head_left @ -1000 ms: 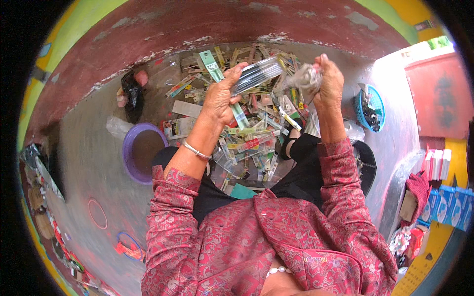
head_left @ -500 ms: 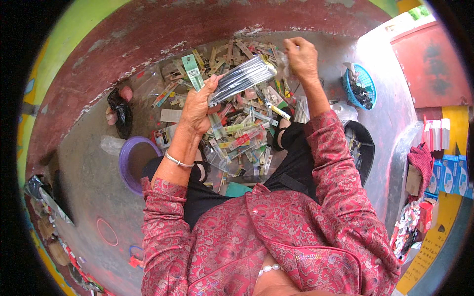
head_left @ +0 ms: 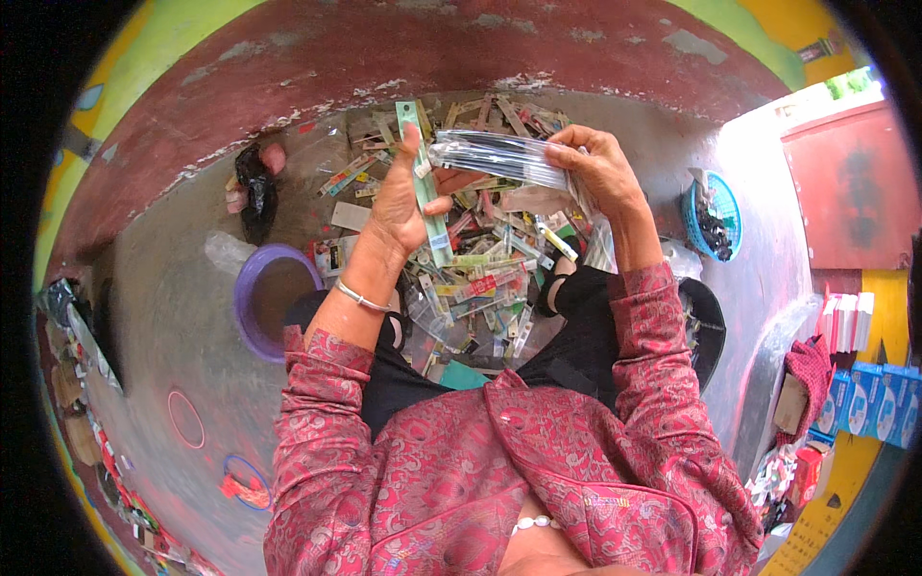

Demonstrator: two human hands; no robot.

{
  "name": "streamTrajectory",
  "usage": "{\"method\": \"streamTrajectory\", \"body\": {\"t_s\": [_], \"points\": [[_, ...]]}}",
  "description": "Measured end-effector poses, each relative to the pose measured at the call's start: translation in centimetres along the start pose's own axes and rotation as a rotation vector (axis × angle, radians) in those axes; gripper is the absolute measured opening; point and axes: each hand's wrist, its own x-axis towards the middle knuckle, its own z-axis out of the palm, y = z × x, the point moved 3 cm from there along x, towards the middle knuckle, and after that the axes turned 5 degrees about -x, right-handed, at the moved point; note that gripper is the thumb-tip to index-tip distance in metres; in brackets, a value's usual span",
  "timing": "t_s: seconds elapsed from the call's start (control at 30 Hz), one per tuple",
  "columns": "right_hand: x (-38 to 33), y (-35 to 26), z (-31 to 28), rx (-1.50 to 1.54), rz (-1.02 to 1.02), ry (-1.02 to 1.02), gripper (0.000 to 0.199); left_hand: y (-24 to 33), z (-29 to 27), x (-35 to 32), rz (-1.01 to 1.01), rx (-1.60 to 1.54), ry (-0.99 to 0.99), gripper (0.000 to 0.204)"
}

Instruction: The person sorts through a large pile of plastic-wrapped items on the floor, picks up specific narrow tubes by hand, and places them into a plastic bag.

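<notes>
My left hand (head_left: 396, 200) grips a long, narrow pale green packet (head_left: 438, 234), standing nearly upright under the thumb. My right hand (head_left: 603, 175) is closed on one end of a clear plastic bag of thin dark sticks (head_left: 495, 156), which look like pen refills. The bag lies level between both hands, its left end at my left fingers, which partly pass beneath it. Whether those fingers also grip the bag I cannot tell. Below, on the floor between my feet, spreads a heap of narrow packets (head_left: 480, 278) in many colours.
Left of my knees stands a purple tub (head_left: 246, 305), with a black plastic bag (head_left: 255, 197) beyond it. At the right are a blue basket (head_left: 732, 223) with dark items in it and a black container (head_left: 709, 336). A red wall (head_left: 403, 58) curves behind the heap.
My right hand came down and took the right end of the bag. The bag turned from slanted to level. My left hand now shows the green packet upright in front of its palm.
</notes>
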Motion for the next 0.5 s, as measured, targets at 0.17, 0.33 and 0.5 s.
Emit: {"method": "streamTrajectory", "body": {"t_s": [0.17,0.33,0.5], "points": [[0.1,0.7,1.6,0.090,0.023,0.066,0.012,-0.4,-1.4,0.5,0.138,0.091,0.145,0.020],[0.4,2.6,2.0,0.357,0.221,0.083,0.012,-0.2,-0.9,0.5,0.270,0.237,0.188,0.015],[0.4,1.6,0.5,-0.178,0.109,0.250,0.019,-0.1,-0.2,0.0,0.319,0.310,0.239,0.015]]}}
